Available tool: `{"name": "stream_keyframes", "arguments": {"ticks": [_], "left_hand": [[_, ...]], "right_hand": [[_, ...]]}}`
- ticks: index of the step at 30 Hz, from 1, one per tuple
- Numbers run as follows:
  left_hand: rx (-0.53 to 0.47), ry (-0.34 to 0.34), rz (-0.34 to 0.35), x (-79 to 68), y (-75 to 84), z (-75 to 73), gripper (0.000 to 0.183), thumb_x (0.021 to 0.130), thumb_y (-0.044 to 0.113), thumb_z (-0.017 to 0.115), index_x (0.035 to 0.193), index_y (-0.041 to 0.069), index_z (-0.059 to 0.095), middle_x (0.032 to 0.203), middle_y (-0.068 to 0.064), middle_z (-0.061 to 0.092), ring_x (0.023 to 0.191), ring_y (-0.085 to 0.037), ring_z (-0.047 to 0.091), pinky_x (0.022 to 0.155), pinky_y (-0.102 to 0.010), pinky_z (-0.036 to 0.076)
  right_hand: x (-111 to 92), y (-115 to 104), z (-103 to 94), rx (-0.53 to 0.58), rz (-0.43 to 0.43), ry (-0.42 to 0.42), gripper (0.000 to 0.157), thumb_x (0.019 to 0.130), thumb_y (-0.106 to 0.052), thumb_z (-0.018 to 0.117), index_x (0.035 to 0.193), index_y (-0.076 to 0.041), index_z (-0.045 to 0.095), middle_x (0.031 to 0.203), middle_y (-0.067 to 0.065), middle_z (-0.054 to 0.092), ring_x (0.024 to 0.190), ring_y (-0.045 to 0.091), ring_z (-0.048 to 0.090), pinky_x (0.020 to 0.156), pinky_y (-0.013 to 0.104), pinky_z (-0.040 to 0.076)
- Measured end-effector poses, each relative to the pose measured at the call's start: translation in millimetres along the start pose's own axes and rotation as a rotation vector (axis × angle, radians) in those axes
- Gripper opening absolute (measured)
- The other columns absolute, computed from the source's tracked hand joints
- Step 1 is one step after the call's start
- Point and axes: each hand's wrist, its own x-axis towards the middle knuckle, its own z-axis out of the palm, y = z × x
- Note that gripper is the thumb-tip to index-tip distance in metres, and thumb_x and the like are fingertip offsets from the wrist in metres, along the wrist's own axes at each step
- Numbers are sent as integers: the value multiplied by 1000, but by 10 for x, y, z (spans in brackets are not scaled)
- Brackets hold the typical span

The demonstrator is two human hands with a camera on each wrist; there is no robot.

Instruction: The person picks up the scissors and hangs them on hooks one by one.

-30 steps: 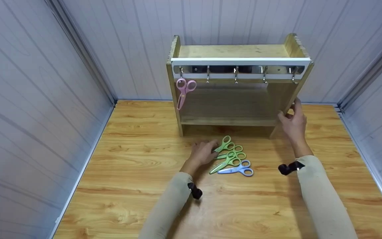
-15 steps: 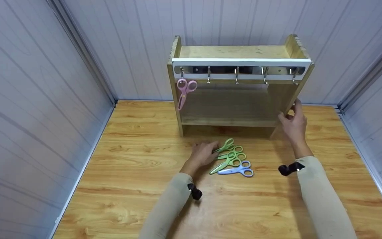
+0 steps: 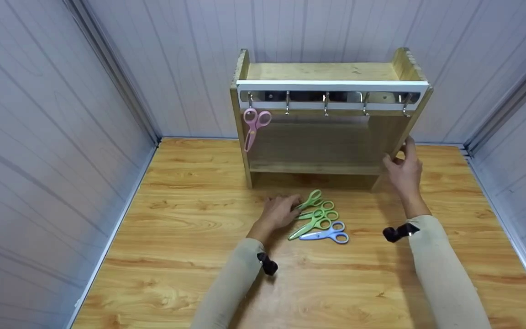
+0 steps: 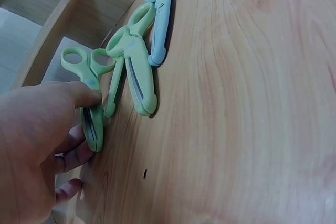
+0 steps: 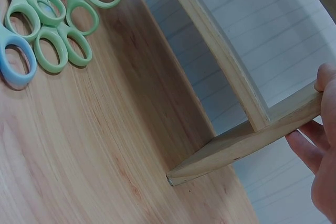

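My left hand [image 3: 279,212] pinches a pair of green scissors [image 4: 92,119] by the covered blades, thumb on top and fingers beneath. The handle loops point away from the hand and stand tilted. Beside them on the table lie more green scissors [image 3: 314,224], partly overlapping, and blue scissors [image 3: 322,235]. My right hand [image 3: 405,173] grips the right side panel [image 5: 247,142] of the wooden shelf [image 3: 320,71], thumb on the front edge and fingers behind. Pink scissors [image 3: 251,133] hang by a loop from the leftmost hook of the hook rail [image 3: 306,85].
The shelf stands near the back wall [image 3: 199,68]. Several metal hooks [image 3: 326,105] to the right of the pink scissors carry nothing. Side walls [image 3: 53,160] bound the wooden table [image 3: 176,274] left and right.
The handles of the pinched green scissors have shifted slightly right and tipped more onto their edge. Both hands stay in nearly the same place.
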Motion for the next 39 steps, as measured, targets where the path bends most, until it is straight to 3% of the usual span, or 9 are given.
{"name": "stream_keyframes", "arguments": {"ticks": [5,9,14,19,22,25,29,39], "left_hand": [[-59,7,18,25,-63,20,24,108,33,68,131,28,72,127,0,84,129,-36,75,119,-80,41],[-59,13,23,33,-94,39,22,109,34,67,130,29,72,124,3,85,123,-30,78,118,-76,44],[-66,45,48,48,-140,82,20,109,31,66,127,29,74,112,8,84,103,-19,76,98,-51,55],[-88,64,69,71,-167,83,19,109,33,67,126,28,74,105,10,83,90,-14,72,80,-34,54],[-120,52,54,57,-135,42,16,110,33,68,124,27,74,105,8,84,91,-15,73,79,-34,54],[-117,46,58,-24,-19,-101,16,112,32,67,123,24,74,106,5,84,92,-16,74,81,-36,56],[-100,69,76,-63,34,-180,14,110,27,67,122,21,73,100,3,81,86,-16,70,78,-37,56],[-164,44,42,-206,205,-437,15,112,25,66,123,16,73,97,-1,79,82,-17,59,75,-34,47]], "right_hand": [[-9,-15,-4,-6,2,4,72,105,-6,67,171,-16,41,156,32,65,125,57,74,79,-1,46],[-16,-32,-5,-8,5,-4,73,105,-6,67,172,-17,40,156,32,65,125,57,74,78,-1,46],[-18,-29,-3,-5,8,-13,74,105,-7,66,173,-18,39,157,32,64,127,57,73,79,-1,47],[-17,-12,-3,14,10,-24,74,106,-7,64,174,-18,38,159,32,61,129,57,72,78,1,48],[-17,-2,3,32,11,-23,74,105,-8,63,174,-18,38,159,32,62,127,58,72,77,2,50],[-14,4,10,36,11,-22,74,105,-8,63,174,-18,38,158,32,62,126,58,73,77,3,50],[-11,-6,10,24,9,-16,75,104,-7,64,174,-17,38,159,32,62,128,58,72,77,1,49],[-10,-16,-6,5,32,-30,77,106,-8,65,176,-20,34,163,32,58,135,53,70,83,1,48]]}}
